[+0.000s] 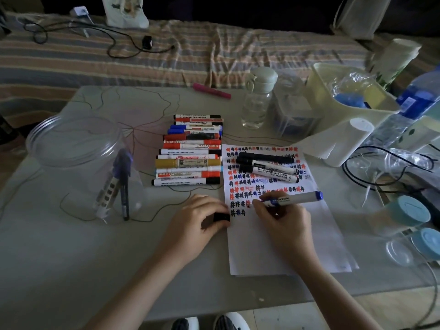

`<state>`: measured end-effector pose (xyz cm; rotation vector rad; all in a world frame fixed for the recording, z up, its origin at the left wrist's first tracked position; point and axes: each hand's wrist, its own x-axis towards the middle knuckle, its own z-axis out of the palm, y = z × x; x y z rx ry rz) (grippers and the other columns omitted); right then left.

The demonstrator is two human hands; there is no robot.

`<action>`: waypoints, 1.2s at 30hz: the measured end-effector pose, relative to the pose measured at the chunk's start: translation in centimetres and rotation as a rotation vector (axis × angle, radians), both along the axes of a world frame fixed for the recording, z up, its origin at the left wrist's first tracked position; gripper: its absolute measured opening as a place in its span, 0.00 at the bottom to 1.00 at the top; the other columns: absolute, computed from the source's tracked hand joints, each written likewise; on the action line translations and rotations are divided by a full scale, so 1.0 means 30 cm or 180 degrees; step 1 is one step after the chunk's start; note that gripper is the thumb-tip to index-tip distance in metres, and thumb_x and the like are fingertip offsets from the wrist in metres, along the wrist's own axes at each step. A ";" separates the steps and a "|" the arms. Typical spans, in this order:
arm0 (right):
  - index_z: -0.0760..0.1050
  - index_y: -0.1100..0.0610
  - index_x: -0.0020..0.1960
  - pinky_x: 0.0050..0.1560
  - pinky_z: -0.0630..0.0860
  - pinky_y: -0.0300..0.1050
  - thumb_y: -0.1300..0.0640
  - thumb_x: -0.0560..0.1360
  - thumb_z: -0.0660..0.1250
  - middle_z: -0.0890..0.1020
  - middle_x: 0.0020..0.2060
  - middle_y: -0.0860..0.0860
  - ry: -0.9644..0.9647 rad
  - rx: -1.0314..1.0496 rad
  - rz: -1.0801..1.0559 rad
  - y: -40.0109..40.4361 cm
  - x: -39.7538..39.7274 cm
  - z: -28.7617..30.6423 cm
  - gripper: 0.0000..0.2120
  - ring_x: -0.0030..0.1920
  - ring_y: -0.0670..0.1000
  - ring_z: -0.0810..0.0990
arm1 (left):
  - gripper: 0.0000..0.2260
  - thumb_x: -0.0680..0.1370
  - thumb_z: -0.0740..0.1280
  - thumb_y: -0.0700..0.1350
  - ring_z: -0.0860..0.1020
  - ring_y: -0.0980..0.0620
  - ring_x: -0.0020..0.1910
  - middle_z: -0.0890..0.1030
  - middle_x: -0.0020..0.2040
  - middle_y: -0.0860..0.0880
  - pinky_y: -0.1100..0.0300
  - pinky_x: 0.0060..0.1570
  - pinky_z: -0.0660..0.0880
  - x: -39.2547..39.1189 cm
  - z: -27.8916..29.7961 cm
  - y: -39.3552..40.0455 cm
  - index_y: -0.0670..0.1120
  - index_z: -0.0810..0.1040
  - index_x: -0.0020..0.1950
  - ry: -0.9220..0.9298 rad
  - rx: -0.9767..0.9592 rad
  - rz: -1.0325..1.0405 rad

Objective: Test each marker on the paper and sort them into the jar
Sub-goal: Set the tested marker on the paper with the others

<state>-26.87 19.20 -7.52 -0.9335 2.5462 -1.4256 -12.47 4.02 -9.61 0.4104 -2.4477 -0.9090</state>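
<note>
The grey table [71, 258] carries everything, and I have laid it out so my reach stays short. On the left stands the clear jar [78, 163], wide mouth up and within an easy arm's swing, already holding two markers upright against its wall (a purple-capped one and a pale one, as far as I can tell through the plastic). In the middle lies the paper [285, 246], its far half crowded with rows of red, blue and black test marks, its near half kept bare for more. Between jar and paper sits the row of untested markers [190, 151], side by side so I can take them in turn; I count about thirteen, though the far ones overlap and I may be off by one. Three black-capped markers [269, 166] rest on the far part of the sheet, apparently set apart from the rest. A single pink marker [212, 91] lies alone at the far edge.

My right hand [283, 220] grips the blue marker [292, 198] in a writing pinch, tip down on the paper at the end of the lowest row, rear end pointing right. My left hand [200, 220] is curled round a small black cap [221, 217], keeping it ready beside the sheet's left edge for recapping.
</note>
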 end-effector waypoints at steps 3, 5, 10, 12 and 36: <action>0.78 0.56 0.33 0.31 0.71 0.37 0.50 0.72 0.74 0.81 0.28 0.44 0.0018 0.0080 -0.0073 0.001 -0.004 -0.011 0.13 0.34 0.41 0.80 | 0.11 0.73 0.69 0.54 0.77 0.60 0.54 0.81 0.50 0.60 0.58 0.55 0.75 -0.005 0.001 0.004 0.51 0.84 0.51 0.0059 0.0093 0.0009; 0.74 0.59 0.29 0.28 0.66 0.37 0.51 0.72 0.74 0.79 0.24 0.48 -0.0034 0.0110 -0.0130 0.000 -0.001 -0.011 0.19 0.30 0.44 0.77 | 0.12 0.73 0.68 0.56 0.77 0.59 0.53 0.81 0.50 0.61 0.58 0.54 0.75 -0.006 -0.001 0.004 0.51 0.83 0.51 0.0082 0.0126 0.0004; 0.75 0.61 0.29 0.30 0.69 0.43 0.51 0.72 0.74 0.79 0.25 0.51 -0.0078 0.0096 -0.0104 -0.004 0.003 -0.010 0.19 0.31 0.49 0.77 | 0.15 0.73 0.65 0.58 0.77 0.59 0.53 0.81 0.49 0.60 0.57 0.54 0.75 -0.007 -0.006 0.002 0.51 0.83 0.50 0.0113 0.0137 0.0040; 0.77 0.61 0.31 0.32 0.71 0.45 0.51 0.72 0.74 0.81 0.26 0.51 -0.0072 0.0079 -0.0085 -0.006 0.006 -0.011 0.17 0.32 0.49 0.78 | 0.15 0.73 0.65 0.58 0.77 0.59 0.53 0.81 0.49 0.60 0.56 0.54 0.75 -0.007 -0.009 0.001 0.51 0.83 0.51 0.0112 0.0143 0.0046; 0.76 0.58 0.33 0.30 0.69 0.35 0.54 0.72 0.73 0.80 0.27 0.49 0.0052 -0.0008 0.0009 -0.003 0.009 -0.016 0.13 0.33 0.46 0.78 | 0.12 0.73 0.68 0.55 0.76 0.60 0.54 0.81 0.50 0.61 0.57 0.54 0.75 -0.005 -0.004 0.002 0.51 0.84 0.51 0.0014 0.0145 0.0079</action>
